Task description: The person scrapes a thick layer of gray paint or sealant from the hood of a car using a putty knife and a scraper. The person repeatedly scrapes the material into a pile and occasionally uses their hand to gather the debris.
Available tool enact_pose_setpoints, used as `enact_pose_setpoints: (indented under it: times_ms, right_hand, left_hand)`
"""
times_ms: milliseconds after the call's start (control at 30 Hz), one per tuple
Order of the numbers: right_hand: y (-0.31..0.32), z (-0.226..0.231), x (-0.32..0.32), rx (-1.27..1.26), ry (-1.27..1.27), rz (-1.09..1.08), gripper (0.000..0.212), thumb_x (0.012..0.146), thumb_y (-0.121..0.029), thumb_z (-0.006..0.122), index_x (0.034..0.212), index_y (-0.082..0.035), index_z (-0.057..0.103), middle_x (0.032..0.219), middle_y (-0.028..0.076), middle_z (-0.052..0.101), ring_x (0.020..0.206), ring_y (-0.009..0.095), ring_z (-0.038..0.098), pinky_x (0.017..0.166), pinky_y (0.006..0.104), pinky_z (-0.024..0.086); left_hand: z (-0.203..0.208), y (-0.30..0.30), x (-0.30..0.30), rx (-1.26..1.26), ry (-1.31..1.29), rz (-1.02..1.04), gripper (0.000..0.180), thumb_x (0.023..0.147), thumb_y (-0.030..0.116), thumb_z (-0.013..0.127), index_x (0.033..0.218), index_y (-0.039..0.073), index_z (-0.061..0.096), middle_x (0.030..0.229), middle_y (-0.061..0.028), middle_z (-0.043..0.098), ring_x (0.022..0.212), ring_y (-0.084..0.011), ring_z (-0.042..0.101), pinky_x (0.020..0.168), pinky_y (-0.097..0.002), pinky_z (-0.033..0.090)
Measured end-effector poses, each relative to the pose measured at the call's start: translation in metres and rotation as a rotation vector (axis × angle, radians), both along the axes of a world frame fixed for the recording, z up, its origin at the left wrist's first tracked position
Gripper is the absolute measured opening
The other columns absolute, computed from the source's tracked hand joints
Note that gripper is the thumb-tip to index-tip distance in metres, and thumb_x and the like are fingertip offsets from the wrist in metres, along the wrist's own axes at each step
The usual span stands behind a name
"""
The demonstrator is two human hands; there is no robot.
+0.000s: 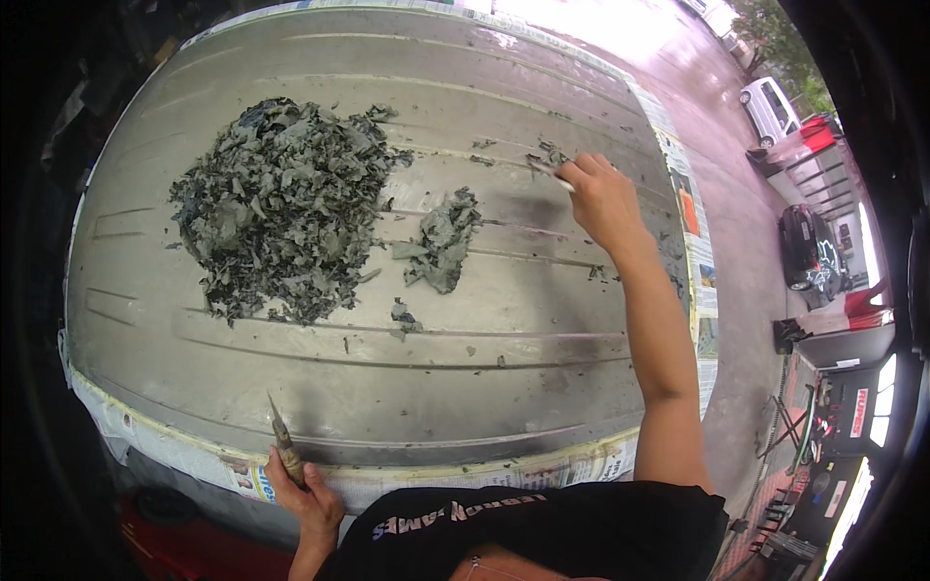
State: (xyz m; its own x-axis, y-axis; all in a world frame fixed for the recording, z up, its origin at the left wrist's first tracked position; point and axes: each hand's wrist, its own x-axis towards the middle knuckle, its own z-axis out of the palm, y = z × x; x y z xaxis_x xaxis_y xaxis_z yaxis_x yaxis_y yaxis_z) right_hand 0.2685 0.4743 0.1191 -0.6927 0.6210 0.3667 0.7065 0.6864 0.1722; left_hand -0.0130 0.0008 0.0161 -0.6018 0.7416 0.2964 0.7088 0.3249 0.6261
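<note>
My right hand (599, 194) reaches far over a wide, ribbed, grey-beige vehicle roof (542, 300). Its fingers are closed on a thin, pale scraper (554, 176), whose front edge is down among a few dark flakes. Near the roof's front edge, my left hand (305, 496) is wrapped round a worn, brownish-handled putty knife (281, 432) that tapers to a narrow tip pointing away from me. A large heap of grey-green paint flakes (286, 203) lies left of centre. Between the heap and my right hand sits a smaller clump of flakes (446, 242).
Newspaper masking (712, 281) is taped along the roof's edges. Small scraps (405, 316) are scattered over the ribs. To the right, beyond the roof, are a dark car (812, 250), a white van (770, 108) and workshop equipment. Something red (194, 547) shows below at lower left.
</note>
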Motion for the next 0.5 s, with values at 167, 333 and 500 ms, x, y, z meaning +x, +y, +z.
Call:
enact_pose_setpoints:
  times_ms: [167, 333, 500]
  right_hand:
    - [-0.030, -0.022, 0.066, -0.209, -0.120, -0.014, 0.038, 0.074, 0.006, 0.060, 0.105, -0.014, 0.067, 0.091, 0.005, 0.057, 0.095, 0.027, 0.058, 0.077, 0.0406, 0.051]
    - [0.007, -0.051, 0.069, -0.088, -0.091, -0.016, 0.033, 0.075, 0.003, 0.063, 0.103, -0.015, 0.063, 0.094, 0.005, 0.057, 0.096, 0.026, 0.057, 0.075, 0.0390, 0.052]
    - [0.019, -0.058, 0.035, -0.059, -0.088, 0.057, 0.033, 0.074, 0.002, 0.064, 0.103, -0.014, 0.062, 0.094, 0.006, 0.055, 0.096, 0.026, 0.057, 0.076, 0.0387, 0.052]
  left_hand:
    - [-0.003, -0.003, 0.000, -0.008, 0.001, -0.012, 0.053, 0.101, 0.019, 0.051, 0.142, -0.011, 0.033, 0.116, -0.0263, 0.050, 0.098, -0.0369, 0.052, 0.087, -0.0453, 0.043]
    - [0.005, 0.002, -0.001, -0.047, 0.047, -0.060, 0.053, 0.101, 0.017, 0.050, 0.142, -0.011, 0.032, 0.114, -0.0265, 0.050, 0.098, -0.0367, 0.052, 0.087, -0.0452, 0.043]
    - [0.006, -0.005, -0.002, -0.073, -0.028, -0.046, 0.051, 0.101, 0.012, 0.047, 0.145, -0.011, 0.031, 0.126, -0.0266, 0.048, 0.109, -0.0357, 0.050, 0.097, -0.0428, 0.039]
